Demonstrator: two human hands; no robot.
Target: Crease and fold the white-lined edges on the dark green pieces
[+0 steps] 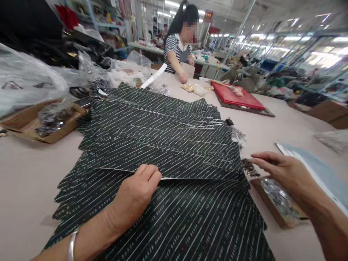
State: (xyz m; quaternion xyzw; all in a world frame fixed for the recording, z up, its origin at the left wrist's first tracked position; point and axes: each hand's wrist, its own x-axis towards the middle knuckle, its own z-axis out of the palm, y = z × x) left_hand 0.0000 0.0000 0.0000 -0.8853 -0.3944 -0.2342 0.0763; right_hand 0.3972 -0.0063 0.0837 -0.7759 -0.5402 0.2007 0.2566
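Observation:
Dark fabric panels [174, 152] with white diagonal lines and printed lettering lie overlapping in a broad stack before me. My left hand [140, 194] is closed on the upper edge of the nearest fabric panel, which lifts slightly and shows a pale rim. To the right of the stack, my right hand [285, 174] is held with fingers stretched forward, and I make out nothing between them. Just below its fingertips sits a small heap of brownish metal pieces [249, 167]. A cardboard box [265, 203] holding shiny metal parts in clear plastic stands under that hand.
An open cardboard box [20, 125] with bagged metal parts stands left, beside clear plastic bags [29, 78]. A red board [236, 95] lies at the back right. Across the table, a person in a striped top [170, 54] reaches toward small yellowish bagged items [194, 88].

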